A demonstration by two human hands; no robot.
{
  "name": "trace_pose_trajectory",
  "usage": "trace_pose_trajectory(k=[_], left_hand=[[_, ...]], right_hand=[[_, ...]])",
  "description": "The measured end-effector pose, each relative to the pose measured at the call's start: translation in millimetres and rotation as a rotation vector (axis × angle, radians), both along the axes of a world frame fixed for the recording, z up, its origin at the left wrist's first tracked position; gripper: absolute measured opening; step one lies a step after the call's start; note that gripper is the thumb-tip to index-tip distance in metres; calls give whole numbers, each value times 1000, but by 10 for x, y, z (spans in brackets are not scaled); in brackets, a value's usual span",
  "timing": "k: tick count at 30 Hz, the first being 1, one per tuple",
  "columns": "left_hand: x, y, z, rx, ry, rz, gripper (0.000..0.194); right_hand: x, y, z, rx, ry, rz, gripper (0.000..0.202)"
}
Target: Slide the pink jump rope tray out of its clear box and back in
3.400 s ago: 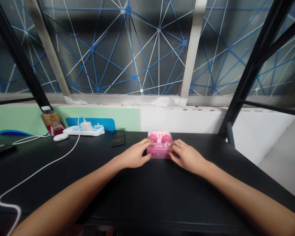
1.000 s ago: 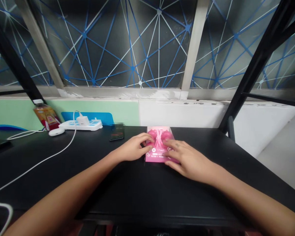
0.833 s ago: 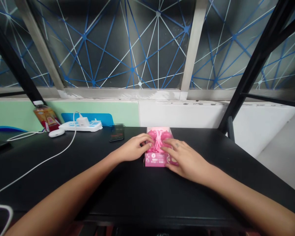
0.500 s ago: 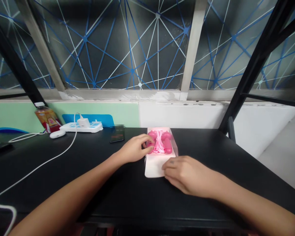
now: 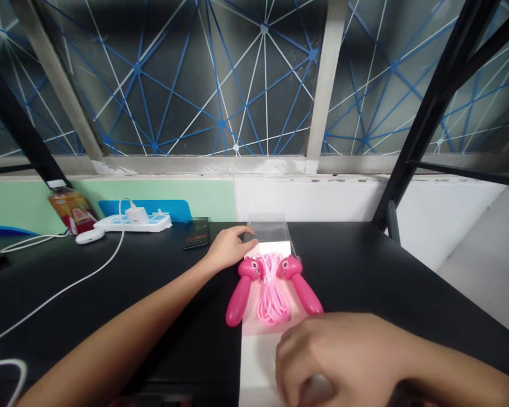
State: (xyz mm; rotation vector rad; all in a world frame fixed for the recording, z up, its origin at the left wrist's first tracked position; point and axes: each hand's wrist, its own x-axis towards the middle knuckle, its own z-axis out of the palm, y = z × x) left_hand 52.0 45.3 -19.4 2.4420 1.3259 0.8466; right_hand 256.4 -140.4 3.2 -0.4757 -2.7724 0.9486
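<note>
A pink skipping rope [image 5: 273,302] lies on a pink and white card [image 5: 255,362]. Its cord is bundled in the middle, and the two darker pink handles [image 5: 239,299] splay out past the card's sides. Beyond it, a clear plastic box [image 5: 272,230] lies on the table with the card's far end at its mouth. My left hand [image 5: 230,246] pinches the left side of this box, thumb and fingers curled at its edge. Close to the camera, my right hand [image 5: 335,359] is closed at the right edge of the card's near end; its fingertips are partly hidden.
On the black table [image 5: 152,316], a phone [image 5: 197,233] lies left of the box. Farther left are a power strip [image 5: 152,223] with a charger, a white oval case [image 5: 90,236] and a bottle [image 5: 73,209]. A white cable [image 5: 85,281] runs toward the front left.
My right hand has drawn the card and skipping rope toward me, out of the clear box. The rope's handles have spread outward. My left hand has stayed beside the box.
</note>
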Motion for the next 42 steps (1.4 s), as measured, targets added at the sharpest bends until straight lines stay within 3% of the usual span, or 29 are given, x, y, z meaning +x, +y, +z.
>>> trace_pose_trajectory(k=[3,5,7,10,11,13,16,19,22,28,34,42], left_hand=[[-16,30,-62,28,16,-74,34],[-69,13,-71,36,17,-135,34],[-150,-48,-29,77,7,-158,35],[-285,-224,132,164,30,-173,31],[-324,-300,201,151,66,-196,27],[-378,-458,337,9,155,-294,26],[-403,-643,468,-80,301,-392,33],[-405,-700,492,-54,365,-360,30],[-433,-656,481,-86,366,-308,30],[-510,-530,479,-222,306,-326,35],[-473,-481,363,-299,276,-367,32],[-429,-481,376,-306,303,-373,27]], right_hand=[[43,1,64,-97,58,55,24],[60,27,119,-97,119,-29,23],[87,102,136,34,166,-262,15],[168,294,49,453,121,-695,16],[200,360,0,560,77,-778,18],[249,460,-93,604,16,-832,28],[247,510,-166,541,-26,-839,38],[178,501,-154,441,-6,-832,33],[120,514,-122,372,65,-842,28],[96,611,-125,161,147,-867,28],[154,640,-162,217,110,-871,29],[230,649,-190,36,129,-860,30]])
